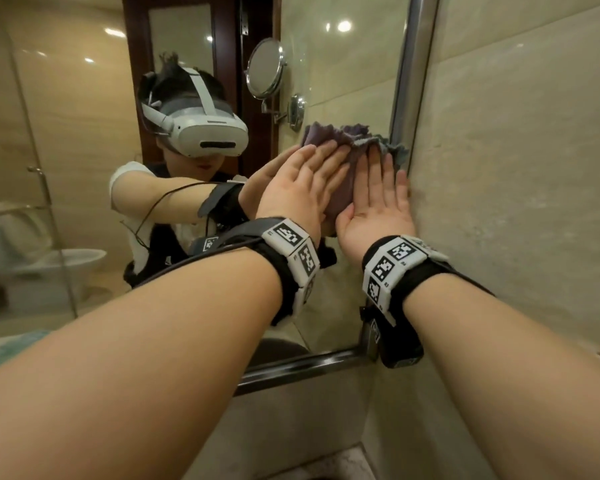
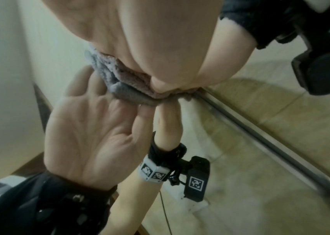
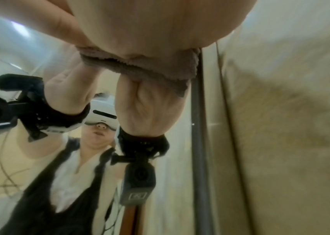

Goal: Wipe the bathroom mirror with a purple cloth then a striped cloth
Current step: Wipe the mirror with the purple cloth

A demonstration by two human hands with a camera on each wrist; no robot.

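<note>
Purple cloth (image 1: pixel 343 157): soft, fuzzy pile, dull purple with greyish wavy edges; bunched and creased rather than spread flat. Lies pressed against the mirror (image 1: pixel 343 81), near its right edge, touching or just beside the metal frame (image 1: pixel 406 74).

Left hand (image 1: pixel 302 188): flat on the left part of the cloth, fingers (image 1: pixel 326 161) straight and close together, released, pressing rather than gripping.

Right hand (image 1: pixel 378 199): flat on the right part of the cloth, fingers straight and released, little finger next to the frame. The two hands lie side by side and cover most of the cloth; only its upper fringe and a strip between the palms show in the head view.

Wrist bands (image 1: pixel 392 265): black straps with white blocks of black-and-white square markers, one on each wrist.

Wall (image 1: pixel 516 168): pale beige stone, meets the mirror at the frame.

In the mirror: the person's reflection with a white headset (image 1: pixel 205 129), a round shaving mirror (image 1: pixel 265 67) on a chrome arm, a dark wooden door, a toilet (image 1: pixel 73 258), ceiling lights.

Left wrist view: cloth (image 2: pixel 132 89) squeezed between palm (image 2: pixel 150 39) and glass.
</note>
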